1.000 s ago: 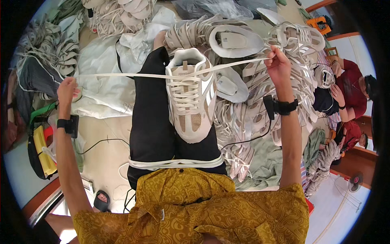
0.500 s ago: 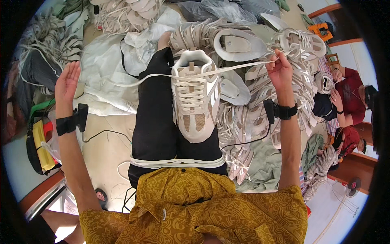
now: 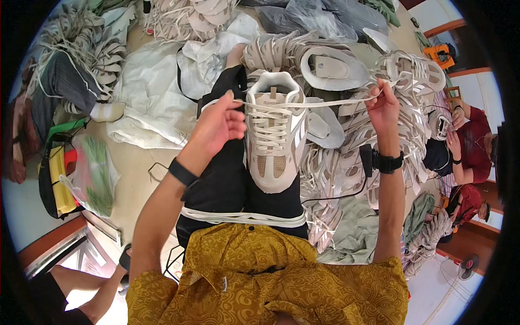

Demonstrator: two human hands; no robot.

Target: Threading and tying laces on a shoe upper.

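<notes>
The left hand has swung in from far out at the side to just beside the shoe on the lap, fingers pinching the lace; the right hand keeps its end pinched taut; tightening looks under way.

The sneaker looks of matt beige mesh cloth with smooth white panels; its lace flat woven cloth; floor smooth, faintly glossy.
</notes>
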